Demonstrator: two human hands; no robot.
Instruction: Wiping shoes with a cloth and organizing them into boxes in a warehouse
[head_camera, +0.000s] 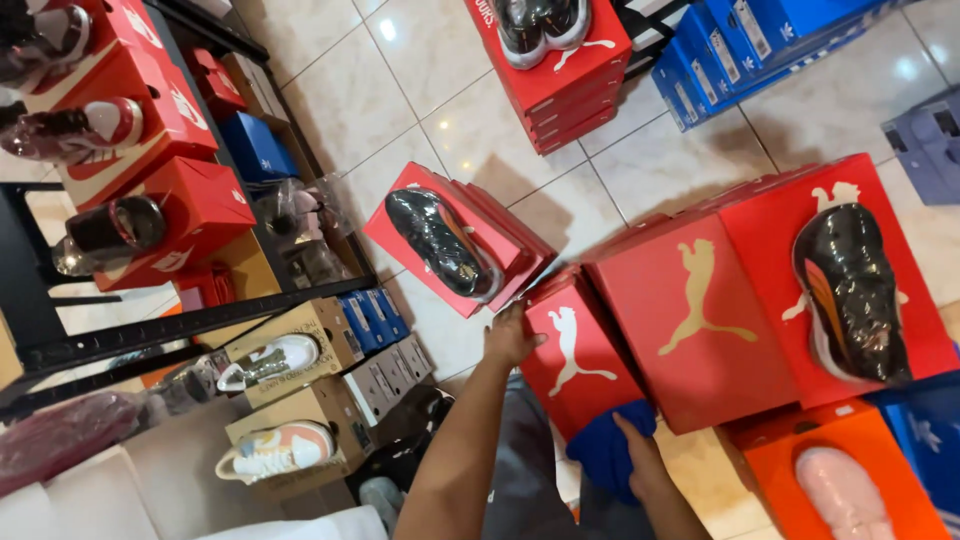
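Left hand (512, 338) gripped the upper edge of the small red shoebox (578, 352) at frame centre, apparently steadying it, while right hand (640, 462) pressed a blue cloth (605, 450) against its lower end

Both forearms come up bare from the bottom of the shot, no sleeves anywhere, no watch, no rings or bracelets that I can spot. The left hand (510, 338) and the right hand (640, 462) are both gloveless too. Lower down between the arms there's dark grey fabric, looks like trousers or shorts, hard to tell which.
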